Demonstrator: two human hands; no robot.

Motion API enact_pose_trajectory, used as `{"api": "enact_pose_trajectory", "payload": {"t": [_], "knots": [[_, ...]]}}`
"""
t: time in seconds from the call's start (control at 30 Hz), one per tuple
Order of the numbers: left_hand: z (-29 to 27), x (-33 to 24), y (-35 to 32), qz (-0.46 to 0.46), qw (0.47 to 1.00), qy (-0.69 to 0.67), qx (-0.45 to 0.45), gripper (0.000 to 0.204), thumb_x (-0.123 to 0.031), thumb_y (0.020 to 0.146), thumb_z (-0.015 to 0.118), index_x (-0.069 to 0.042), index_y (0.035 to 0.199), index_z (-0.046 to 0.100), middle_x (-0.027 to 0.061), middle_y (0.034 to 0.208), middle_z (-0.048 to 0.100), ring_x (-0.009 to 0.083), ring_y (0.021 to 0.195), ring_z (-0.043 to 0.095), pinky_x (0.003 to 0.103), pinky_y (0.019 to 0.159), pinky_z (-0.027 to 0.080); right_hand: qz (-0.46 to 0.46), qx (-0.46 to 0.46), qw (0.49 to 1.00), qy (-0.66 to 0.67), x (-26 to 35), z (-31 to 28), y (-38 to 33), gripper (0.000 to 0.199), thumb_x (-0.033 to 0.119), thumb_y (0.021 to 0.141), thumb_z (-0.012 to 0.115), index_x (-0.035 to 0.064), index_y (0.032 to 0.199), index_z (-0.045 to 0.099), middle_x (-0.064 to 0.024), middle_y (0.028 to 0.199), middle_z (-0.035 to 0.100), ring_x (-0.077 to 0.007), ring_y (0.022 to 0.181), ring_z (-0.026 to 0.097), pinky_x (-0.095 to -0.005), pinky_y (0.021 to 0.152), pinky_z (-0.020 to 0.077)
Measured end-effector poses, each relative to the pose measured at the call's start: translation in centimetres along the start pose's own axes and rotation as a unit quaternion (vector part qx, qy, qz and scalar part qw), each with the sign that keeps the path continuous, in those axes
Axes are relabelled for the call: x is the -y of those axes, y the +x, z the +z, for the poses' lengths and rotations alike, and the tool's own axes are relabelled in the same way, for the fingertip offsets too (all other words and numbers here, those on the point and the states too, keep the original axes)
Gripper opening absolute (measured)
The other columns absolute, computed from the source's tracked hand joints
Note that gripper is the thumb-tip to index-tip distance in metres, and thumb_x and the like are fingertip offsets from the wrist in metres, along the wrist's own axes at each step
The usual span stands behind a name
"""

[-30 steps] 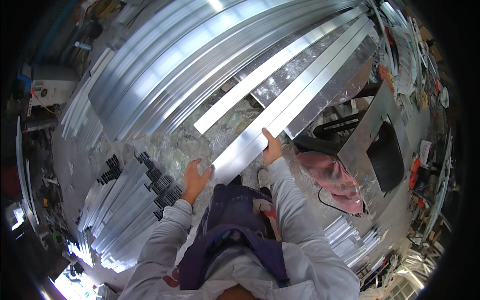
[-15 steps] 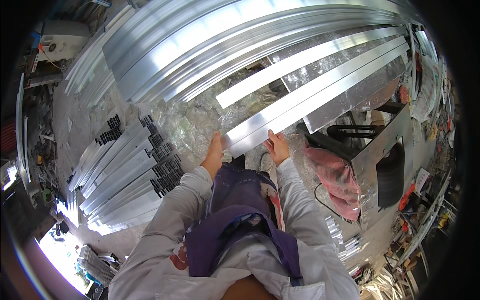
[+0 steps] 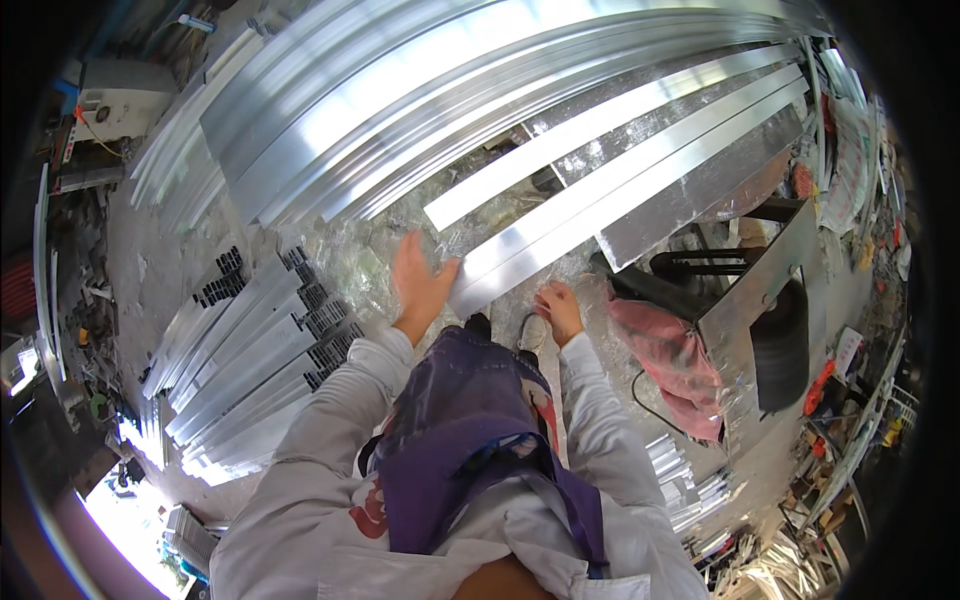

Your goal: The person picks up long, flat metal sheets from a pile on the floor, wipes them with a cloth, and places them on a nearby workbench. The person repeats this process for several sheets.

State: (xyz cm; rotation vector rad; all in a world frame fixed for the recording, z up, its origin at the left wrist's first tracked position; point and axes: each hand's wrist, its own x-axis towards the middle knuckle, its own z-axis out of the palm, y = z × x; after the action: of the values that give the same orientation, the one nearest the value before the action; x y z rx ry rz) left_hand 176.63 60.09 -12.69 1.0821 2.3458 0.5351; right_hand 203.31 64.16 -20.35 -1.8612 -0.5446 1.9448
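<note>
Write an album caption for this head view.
Left fingers at the near end of long silvery strips, right fingers curled nearby, stacked metal profiles to the left.

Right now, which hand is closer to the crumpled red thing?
Right. The right hand is a little left of the crumpled red thing, not touching it. The left hand is farther left, at the near end of the long silver metal.

Long silvery bars [image 3: 550, 243], stacked hollow profiles [image 3: 245, 365] and a metal-sided machine [image 3: 735, 320] mark this as a metal workshop.
</note>
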Motion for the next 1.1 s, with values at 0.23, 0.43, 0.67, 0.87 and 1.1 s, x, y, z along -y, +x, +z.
{"api": "enact_pose_trajectory", "payload": {"t": [0.23, 0.43, 0.67, 0.87, 1.1], "knots": [[1.4, -7.8, 11.1, 0.161, 0.972, 0.072, 0.156, 0.096, -0.037, 0.068, 0.082, 0.001, 0.143, 0.035, 0.021, 0.139, 0.046, 0.0337, 0.129, 0.044, 0.043, 0.107, 0.033, -0.006, 0.021, 1.0, -0.003, -1.3, -4.3, -3.4, 0.033, 0.021, 0.092, 0.064, 0.0069, 0.12, 0.054, -0.0072, 0.103, 0.066, -0.0172, 0.084, 0.065, -0.0306, 0.07, 0.0536], [2.1, -4.6, 18.5, 0.053, 0.887, 0.008, 0.458, 0.091, -0.055, 0.07, 0.077, 0.0, 0.137, 0.05, 0.0198, 0.137, 0.053, 0.033, 0.126, 0.05, 0.038, 0.105, 0.037, 0.001, 0.036, 0.999, -0.025, -0.2, -4.1, -5.3, 0.035, 0.025, 0.094, 0.061, 0.007, 0.123, 0.052, -0.0088, 0.11, 0.065, -0.0187, 0.091, 0.065, -0.0327, 0.079, 0.0526], [-2.9, -7.2, 12.4, 0.08, 0.874, 0.032, 0.477, 0.093, -0.072, 0.071, 0.067, -0.006, 0.135, 0.054, 0.0233, 0.138, 0.051, 0.0397, 0.126, 0.049, 0.044, 0.105, 0.039, -0.065, 0.072, 0.995, 0.033, 4.8, -4.4, -4.6, 0.032, 0.031, 0.096, 0.06, 0.0072, 0.116, 0.056, -0.0083, 0.105, 0.065, -0.0176, 0.086, 0.065, -0.0324, 0.073, 0.055], [-14.6, -2.8, 0.6, 0.088, 0.92, -0.001, 0.383, 0.084, -0.064, 0.068, 0.074, 0.001, 0.121, 0.062, 0.0246, 0.118, 0.063, 0.0381, 0.111, 0.06, 0.04, 0.094, 0.046, -0.158, 0.095, 0.968, 0.172, 16.5, -0.9, -3.1, 0.051, 0.05, 0.095, 0.055, 0.0117, 0.128, 0.046, -0.0066, 0.109, 0.062, -0.0189, 0.092, 0.063, -0.036, 0.079, 0.0537], [-20.7, -2.0, -14.6, 0.124, 0.965, 0.083, 0.217, 0.076, -0.064, 0.059, 0.08, 0.0, 0.097, 0.063, 0.0186, 0.095, 0.065, 0.0373, 0.093, 0.063, 0.045, 0.078, 0.049, -0.141, 0.265, 0.914, 0.271, 26.0, -4.8, 0.0, 0.047, 0.053, 0.086, 0.067, 0.0089, 0.101, 0.059, -0.0023, 0.084, 0.06, -0.0134, 0.083, 0.06, -0.0377, 0.066, 0.0548]]}}
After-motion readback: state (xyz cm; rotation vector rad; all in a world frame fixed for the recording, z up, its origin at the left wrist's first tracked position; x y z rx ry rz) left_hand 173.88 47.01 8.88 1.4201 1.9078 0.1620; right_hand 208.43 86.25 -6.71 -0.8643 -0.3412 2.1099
